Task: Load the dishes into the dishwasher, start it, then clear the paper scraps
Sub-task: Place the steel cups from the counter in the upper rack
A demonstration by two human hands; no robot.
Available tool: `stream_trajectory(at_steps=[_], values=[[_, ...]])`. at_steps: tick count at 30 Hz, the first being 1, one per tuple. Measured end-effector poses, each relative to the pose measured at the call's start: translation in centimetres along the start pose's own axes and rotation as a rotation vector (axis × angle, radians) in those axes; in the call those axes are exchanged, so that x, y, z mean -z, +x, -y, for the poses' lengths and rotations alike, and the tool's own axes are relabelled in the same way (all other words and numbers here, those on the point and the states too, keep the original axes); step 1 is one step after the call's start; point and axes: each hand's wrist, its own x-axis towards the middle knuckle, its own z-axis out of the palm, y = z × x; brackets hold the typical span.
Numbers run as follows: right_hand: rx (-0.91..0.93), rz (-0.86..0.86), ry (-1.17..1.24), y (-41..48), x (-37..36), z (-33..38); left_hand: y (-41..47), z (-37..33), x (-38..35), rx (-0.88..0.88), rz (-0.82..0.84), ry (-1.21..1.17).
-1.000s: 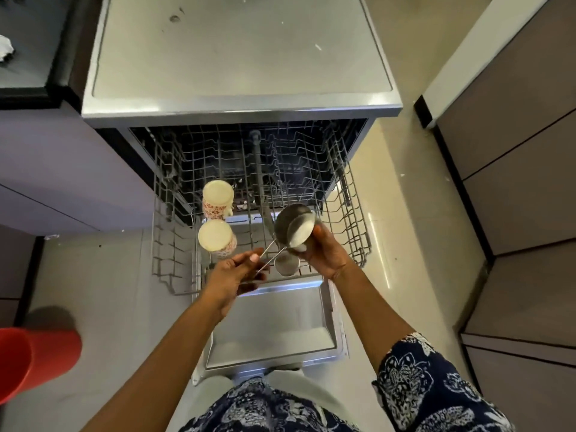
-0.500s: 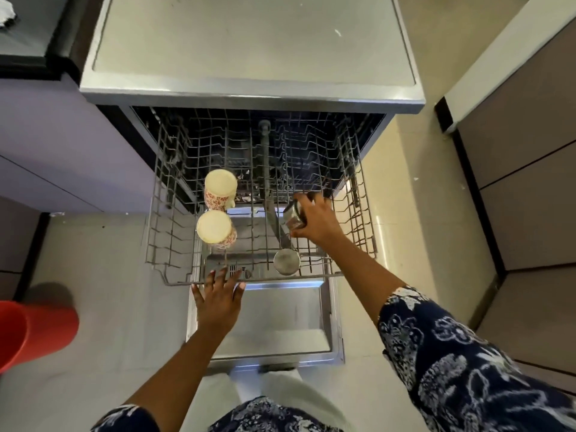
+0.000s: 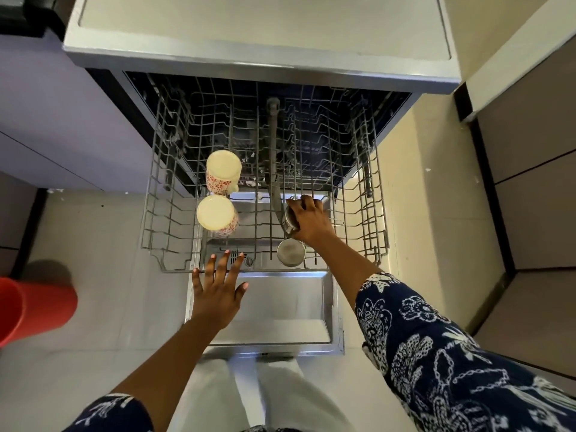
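In the grey wire dishwasher rack [image 3: 157, 194], the far cream ceramic mug [image 3: 223, 169] stands behind the near cream ceramic mug [image 3: 215, 216] at left, the far steel cup [image 3: 288, 221] behind the near steel cup [image 3: 290, 252] at right.

Red bin [image 3: 34, 310] on pale floor [image 3: 109, 244], lilac cabinet [image 3: 62, 120] left, brown cupboards [image 3: 530, 182] right
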Motion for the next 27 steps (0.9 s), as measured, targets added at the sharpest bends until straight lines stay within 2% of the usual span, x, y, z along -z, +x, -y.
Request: stream_trajectory(at_steps=[9,17,27], values=[[-0.050,0.059,0.106,0.5,-0.5,-0.5,0.2,0.8,0.0,-0.047,0.029,0.070],[-0.088,0.023,0.172,0.6,-0.5,-0.1,0.2,0.9,0.2,-0.060,0.038,0.076],[-0.097,0.111,0.228,1.1,0.2,0.4,0.0,0.7,0.6,-0.064,0.027,0.096]])
